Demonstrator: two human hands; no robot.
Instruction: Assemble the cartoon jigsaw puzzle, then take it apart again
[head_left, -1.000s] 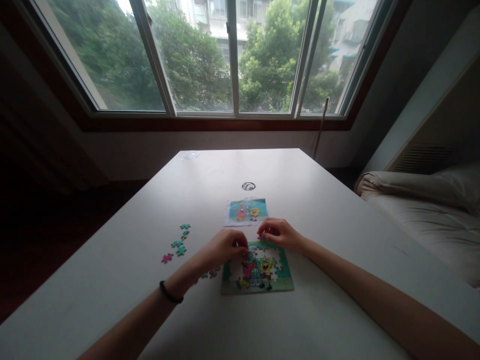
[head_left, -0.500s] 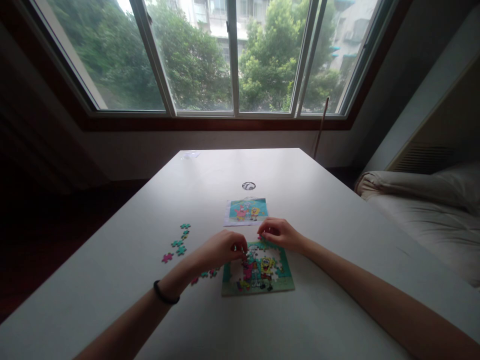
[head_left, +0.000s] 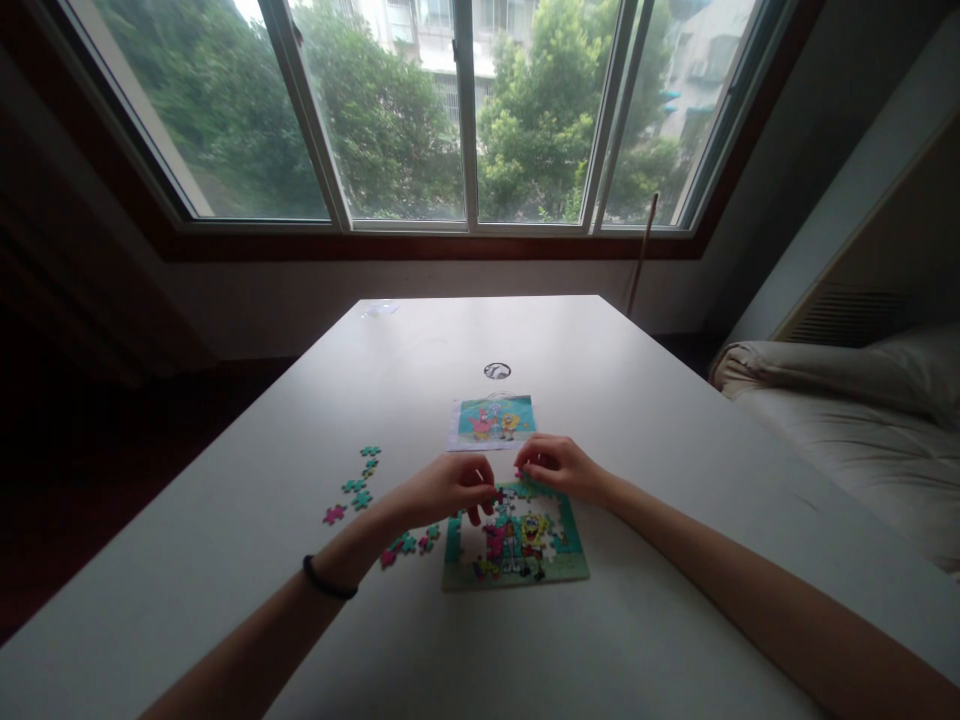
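Observation:
A jigsaw puzzle (head_left: 517, 575) lies partly filled in its flat tray, showing cartoon figures, with white gaps at its left and upper parts. Over its upper left, my left hand (head_left: 454, 488) pinches a small dark reddish puzzle piece (head_left: 498, 495) between thumb and finger. My right hand (head_left: 562, 467) rests at the puzzle's top edge, fingers curled and closed on a pink puzzle piece (head_left: 520, 474) that is mostly hidden. Just beyond lies a picture card (head_left: 495, 419) with the same cartoon figures.
Loose teal and pink puzzle pieces (head_left: 362, 498) lie left of the tray, with several more (head_left: 407, 543) near my left wrist. Farther back on the white table (head_left: 435, 345) is a round black-and-white mark (head_left: 496, 371). A pale padded seat (head_left: 840, 420) stands at the right.
My left hand has lifted slightly up from the puzzle, its fingers loosening a little, and the dark reddish piece now shows at its fingertips. My right hand has barely moved.

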